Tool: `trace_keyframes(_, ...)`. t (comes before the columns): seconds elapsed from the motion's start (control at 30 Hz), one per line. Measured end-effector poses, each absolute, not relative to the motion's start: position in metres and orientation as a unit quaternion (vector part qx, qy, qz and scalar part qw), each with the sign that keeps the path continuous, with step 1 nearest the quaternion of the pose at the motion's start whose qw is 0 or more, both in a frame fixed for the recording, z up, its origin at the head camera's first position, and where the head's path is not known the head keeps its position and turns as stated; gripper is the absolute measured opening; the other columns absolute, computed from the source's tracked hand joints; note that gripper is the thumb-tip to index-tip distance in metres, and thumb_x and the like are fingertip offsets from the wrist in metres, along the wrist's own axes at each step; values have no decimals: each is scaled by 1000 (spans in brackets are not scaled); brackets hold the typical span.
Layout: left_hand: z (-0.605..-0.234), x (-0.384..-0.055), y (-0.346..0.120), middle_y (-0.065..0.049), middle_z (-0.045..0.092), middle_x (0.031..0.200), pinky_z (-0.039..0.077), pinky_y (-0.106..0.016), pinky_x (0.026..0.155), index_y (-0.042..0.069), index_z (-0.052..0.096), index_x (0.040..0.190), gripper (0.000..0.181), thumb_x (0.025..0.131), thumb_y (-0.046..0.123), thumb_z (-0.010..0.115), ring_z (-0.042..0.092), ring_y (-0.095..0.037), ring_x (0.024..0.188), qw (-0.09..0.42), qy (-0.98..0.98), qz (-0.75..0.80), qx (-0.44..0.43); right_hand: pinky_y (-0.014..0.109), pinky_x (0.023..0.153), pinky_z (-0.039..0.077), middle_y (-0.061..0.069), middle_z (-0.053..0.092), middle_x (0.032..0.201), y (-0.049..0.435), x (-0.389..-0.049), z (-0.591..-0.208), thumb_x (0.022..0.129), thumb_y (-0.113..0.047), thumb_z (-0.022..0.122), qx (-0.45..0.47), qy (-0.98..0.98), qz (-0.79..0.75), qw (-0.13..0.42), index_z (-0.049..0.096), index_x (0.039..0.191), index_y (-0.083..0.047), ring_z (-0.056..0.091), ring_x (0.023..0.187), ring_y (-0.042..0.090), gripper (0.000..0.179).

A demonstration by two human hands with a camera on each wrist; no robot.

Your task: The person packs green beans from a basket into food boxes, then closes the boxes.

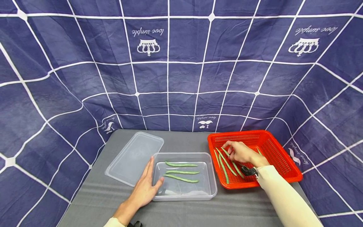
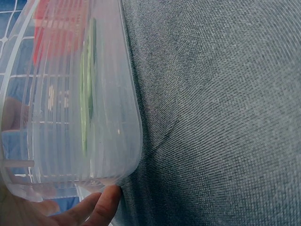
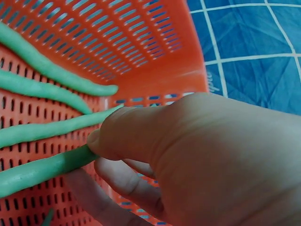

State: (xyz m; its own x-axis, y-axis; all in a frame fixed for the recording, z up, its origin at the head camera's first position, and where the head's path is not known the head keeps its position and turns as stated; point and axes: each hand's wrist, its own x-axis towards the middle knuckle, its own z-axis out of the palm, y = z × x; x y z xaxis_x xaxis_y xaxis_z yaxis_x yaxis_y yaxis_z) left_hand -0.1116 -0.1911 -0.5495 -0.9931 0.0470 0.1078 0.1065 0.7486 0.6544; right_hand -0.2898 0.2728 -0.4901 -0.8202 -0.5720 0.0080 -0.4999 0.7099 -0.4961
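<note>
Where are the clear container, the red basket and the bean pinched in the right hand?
Clear container point(image 1: 184, 198), head view: front rim.
Red basket point(image 1: 275, 152), head view: inside of its right wall.
Pinched bean point(image 3: 44, 170), right wrist view: middle of its visible length.

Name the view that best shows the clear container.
The head view: it takes in nearly all the container, with three green beans inside. The left wrist view shows part of it close up, cropped; the right wrist view shows none.

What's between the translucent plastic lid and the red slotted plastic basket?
In the head view: a clear rectangular plastic container holding three green beans, left hand against it.
</note>
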Motion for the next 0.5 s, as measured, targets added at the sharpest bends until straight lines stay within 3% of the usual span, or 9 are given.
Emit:
trace_keyframes(0.3, -548, -112, -191, -23, 24, 194, 42, -69, 136, 7, 14, 188, 102, 113, 37, 76, 39, -49, 174, 37, -935, -351, -41, 24, 75, 56, 4, 77, 92, 266, -290, -476, 78, 16, 73, -300, 921, -247, 37, 77, 130, -4, 67, 79, 7, 56)
trace_keyframes(0.5, -550, -112, -191, -23, 24, 194, 43, -68, 136, 7, 14, 188, 102, 113, 38, 76, 40, -48, 174, 39, -935, -349, -42, 32, 80, 62, 3, 77, 95, 260, -287, -468, 78, 16, 78, -303, 920, -246, 26, 77, 130, -5, 69, 81, 9, 56)
